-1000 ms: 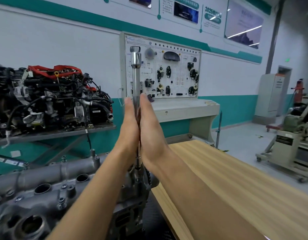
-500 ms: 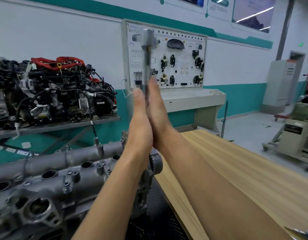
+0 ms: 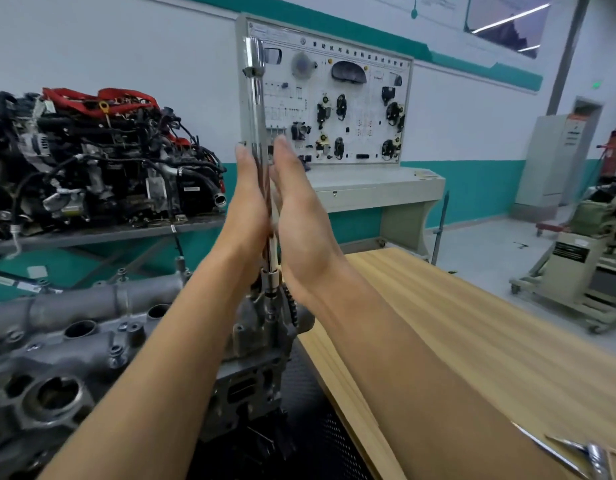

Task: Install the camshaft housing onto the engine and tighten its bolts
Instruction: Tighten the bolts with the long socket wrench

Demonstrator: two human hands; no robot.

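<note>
A: Step in hand?

B: Running a bolt down, by my reading. The camshaft housing (image 3: 74,341) sits on the engine (image 3: 251,386), just beside the left edge of the bench (image 3: 472,341). A long wrench shaft (image 3: 256,98) stands upright at the housing's right end. Its socket (image 3: 271,280) is down on a fastener hidden beneath it.

A: Hands?

B: Left hand (image 3: 249,202) and right hand (image 3: 299,209) are flat with fingers straight. The palms press on the shaft from either side, and nothing is curled round it. It looks like a palm-roll to spin the bolt in.

A: How far along?

B: The housing is seated. Several bolt heads (image 3: 116,351) show along its top, but I can't tell whether they are snug. Final tightening is likely outstanding.

A: What does the next move call for?

B: Palms sliding opposite ways, with the shaft held plumb so the socket doesn't ride off. Once the thread bottoms, palms won't give enough torque. That will need a proper grip at the thicker head up top.

A: Materials?

B:
- Shaft: polished chrome, slim and round. I'd guess it is slippery on bare palms.
- Housing: dull grey cast metal with a grainy surface, round bores and a tube-like spine.
- Sprocket (image 3: 292,306): its toothed edge is just beside the socket.
- Bench: pale wood-grain, smooth.
- A chrome tool (image 3: 576,455) lies at the bench's near right corner.
</note>
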